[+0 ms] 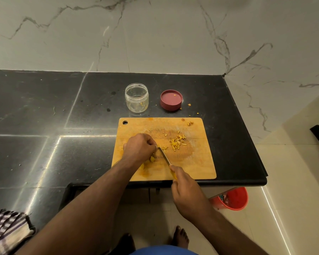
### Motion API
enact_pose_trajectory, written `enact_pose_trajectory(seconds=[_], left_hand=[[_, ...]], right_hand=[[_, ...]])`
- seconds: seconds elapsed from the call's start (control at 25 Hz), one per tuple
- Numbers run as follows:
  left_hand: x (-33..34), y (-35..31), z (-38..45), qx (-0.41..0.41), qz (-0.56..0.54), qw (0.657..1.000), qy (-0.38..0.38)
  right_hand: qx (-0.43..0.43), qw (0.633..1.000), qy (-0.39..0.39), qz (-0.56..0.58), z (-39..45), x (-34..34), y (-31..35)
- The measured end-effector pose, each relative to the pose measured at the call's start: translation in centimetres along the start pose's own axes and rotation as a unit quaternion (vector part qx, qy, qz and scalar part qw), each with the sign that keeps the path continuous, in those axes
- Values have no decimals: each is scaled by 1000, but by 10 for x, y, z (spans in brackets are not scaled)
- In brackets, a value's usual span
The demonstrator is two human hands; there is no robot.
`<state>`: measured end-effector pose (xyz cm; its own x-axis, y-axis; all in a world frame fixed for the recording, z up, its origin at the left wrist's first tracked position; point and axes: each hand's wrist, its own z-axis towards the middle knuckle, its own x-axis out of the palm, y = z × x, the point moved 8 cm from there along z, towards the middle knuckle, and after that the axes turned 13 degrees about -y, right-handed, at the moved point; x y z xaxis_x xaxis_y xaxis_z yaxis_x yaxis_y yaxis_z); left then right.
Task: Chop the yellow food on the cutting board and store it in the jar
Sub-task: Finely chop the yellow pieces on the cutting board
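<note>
At frame centre, small, seemingly firm, roll-prone yellow food [152, 159] was pinned under the curled left hand [139, 148] while the knife [164, 156] handle was gripped by the right hand [187, 188].

No readable text, label, brand or number appeared anywhere; jar [136, 98] and lid [171, 99] seemed unmarked, though wide view blurred fine detail.

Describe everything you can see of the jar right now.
The jar is small, clear and round, seemingly plastic, with a ribbed neck. It stands upright and open on the black counter, just beyond the cutting board's far edge. A few yellow bits show near its bottom. Its pink lid lies apart to the right. Neither hand touches it.
</note>
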<state>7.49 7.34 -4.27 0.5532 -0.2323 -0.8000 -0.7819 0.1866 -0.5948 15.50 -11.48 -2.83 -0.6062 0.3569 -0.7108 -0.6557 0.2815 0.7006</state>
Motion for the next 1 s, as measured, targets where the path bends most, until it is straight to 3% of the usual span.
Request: enact_pose_trajectory(seconds=[0.24,0.52,0.72,0.88,1.0], left_hand=[[-5,0,1,-3,-42,998,48],[-36,13,5,-15,-78,997,-13],[-44,27,1,-15,-78,996,-28],[-44,29,0,-13,-65,997,-28],[-48,31,0,-14,-60,998,-32]], right_hand=[[7,998,-58,16,-2,-16,-6],[-52,998,-12,-24,5,9,8],[0,998,-58,-37,5,-16,-20],[-6,1000,-25,-15,-7,-15,-18],[26,998,-51,-25,-4,-24,-33]])
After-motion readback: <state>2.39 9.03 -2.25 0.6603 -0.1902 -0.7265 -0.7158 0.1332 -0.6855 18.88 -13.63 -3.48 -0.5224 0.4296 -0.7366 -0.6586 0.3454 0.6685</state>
